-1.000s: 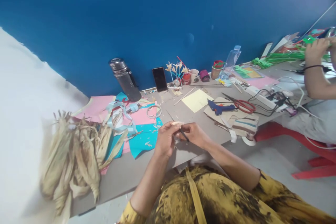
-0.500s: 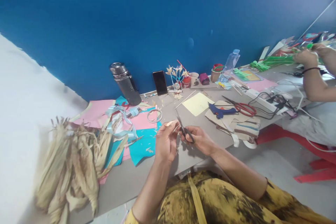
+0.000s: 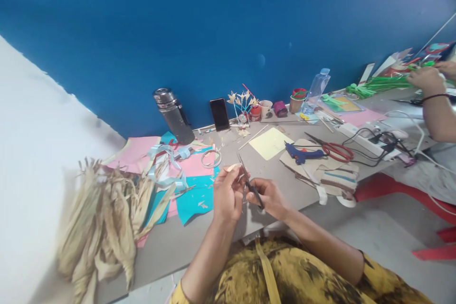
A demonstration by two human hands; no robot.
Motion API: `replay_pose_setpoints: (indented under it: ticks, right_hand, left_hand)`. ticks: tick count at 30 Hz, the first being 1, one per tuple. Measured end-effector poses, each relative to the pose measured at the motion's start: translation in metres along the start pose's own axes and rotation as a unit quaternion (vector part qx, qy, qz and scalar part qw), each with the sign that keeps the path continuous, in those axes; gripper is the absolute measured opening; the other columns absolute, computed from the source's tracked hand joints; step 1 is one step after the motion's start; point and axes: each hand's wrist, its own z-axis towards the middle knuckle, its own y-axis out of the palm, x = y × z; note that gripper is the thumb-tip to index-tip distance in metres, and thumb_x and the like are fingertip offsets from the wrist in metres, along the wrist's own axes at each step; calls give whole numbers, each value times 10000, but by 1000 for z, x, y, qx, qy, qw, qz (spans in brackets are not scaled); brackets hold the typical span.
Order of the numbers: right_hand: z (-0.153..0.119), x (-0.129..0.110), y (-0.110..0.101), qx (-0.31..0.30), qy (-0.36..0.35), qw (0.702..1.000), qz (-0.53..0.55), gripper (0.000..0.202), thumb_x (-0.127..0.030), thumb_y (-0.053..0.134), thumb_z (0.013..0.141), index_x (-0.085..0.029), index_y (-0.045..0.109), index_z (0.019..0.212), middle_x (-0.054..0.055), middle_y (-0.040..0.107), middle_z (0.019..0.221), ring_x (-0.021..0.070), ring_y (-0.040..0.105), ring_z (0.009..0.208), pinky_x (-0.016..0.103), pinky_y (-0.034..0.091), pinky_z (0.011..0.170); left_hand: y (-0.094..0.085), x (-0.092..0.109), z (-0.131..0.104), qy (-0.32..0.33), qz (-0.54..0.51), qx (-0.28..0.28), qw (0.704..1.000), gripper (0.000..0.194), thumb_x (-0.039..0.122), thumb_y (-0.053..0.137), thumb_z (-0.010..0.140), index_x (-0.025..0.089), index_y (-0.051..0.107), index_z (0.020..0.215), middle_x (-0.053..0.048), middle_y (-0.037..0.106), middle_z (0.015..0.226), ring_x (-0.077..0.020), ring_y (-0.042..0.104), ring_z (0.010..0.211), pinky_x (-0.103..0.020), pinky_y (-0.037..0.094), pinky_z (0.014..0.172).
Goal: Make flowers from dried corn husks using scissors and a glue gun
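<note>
My left hand (image 3: pixel 228 194) pinches a small pale piece of husk (image 3: pixel 234 167) between thumb and fingers. Small black scissors (image 3: pixel 253 192) are in my right hand (image 3: pixel 271 197), their blades pointing up and away beside the husk piece. Both hands are close together over the front edge of the grey table (image 3: pixel 199 242). Dried corn husks (image 3: pixel 116 218) lie in a heap at the left. Blue paper (image 3: pixel 195 197) with small scraps on it is left of my hands.
A flask (image 3: pixel 174 118), a phone (image 3: pixel 219 115) and husk flowers (image 3: pixel 243 99) stand by the wall. Yellow paper (image 3: pixel 270 143), a blue glue gun (image 3: pixel 302 153) and red-handled scissors (image 3: pixel 337 151) lie to the right. Another person's hands (image 3: pixel 429 80) hold green stems.
The view has shifted slightly, so the table objects appear a little farther right. The scissor blades look more open beside the husk piece. At the right, the other person's hands have moved.
</note>
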Motion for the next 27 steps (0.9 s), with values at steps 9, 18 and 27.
replay_pose_setpoints:
  ticks: [9,18,27]
  right_hand:
    - [0,5,-5,32,26,998,-46,548,-689,701,691,-177,556,564,-7,515,521,109,397,504,245,286,491]
    - [18,-12,-39,52,64,833,-546,282,-450,701,804,-175,642,779,87,703,755,217,633,708,277,322,583]
    - [35,-21,-53,16,104,751,-652,389,-410,716,832,-118,634,1076,191,740,980,345,705,965,320,440,732]
  left_hand:
    - [-3,-5,2,9,48,-17,999,199,226,812,634,167,633,695,-2,687,745,-147,675,745,-285,521,760]
    - [-15,-5,10,53,185,-58,980,165,208,795,651,160,638,659,-46,708,778,-157,672,758,-280,525,725]
    - [-9,7,16,41,187,-64,979,254,248,811,642,178,588,741,42,600,645,-105,607,574,-241,489,611]
